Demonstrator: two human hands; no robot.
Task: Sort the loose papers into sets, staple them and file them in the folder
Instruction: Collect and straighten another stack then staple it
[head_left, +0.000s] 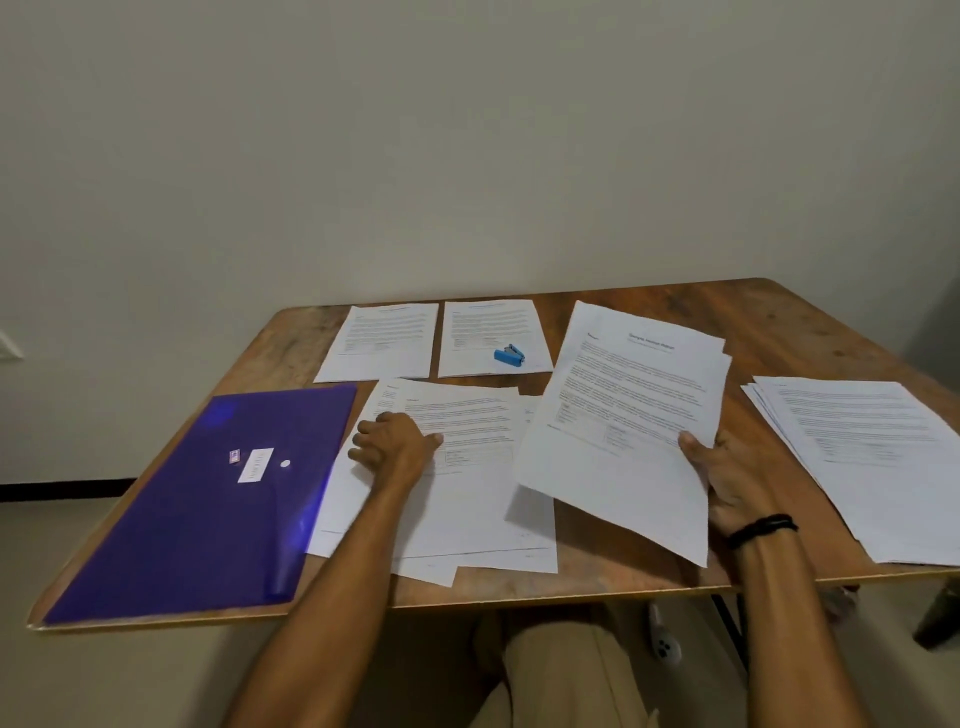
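Flat at the near left corner of the table (649, 577), a purple folder (208, 493), closed, small label on its cover; just right of it, by the near edge, a loose pile of papers (467, 509), fanned and overlapping; left hand (395, 441) palm-down on that pile, fingers spread and fairly straight, pressing, gripping nothing; along the far edge, two separate sheets side by side, the left sheet (382, 340) bare, the right sheet (491, 327) with a blue stapler (509, 355) on its lower part; right of centre, a held set of printed sheets (628, 415), lifted and tilted off the table, pinched at its lower right edge by the right hand (727, 478), thumb on top, fingers underneath; black wristband (761, 529) on that wrist; by the right edge, another stack (872, 457), slightly fanned.
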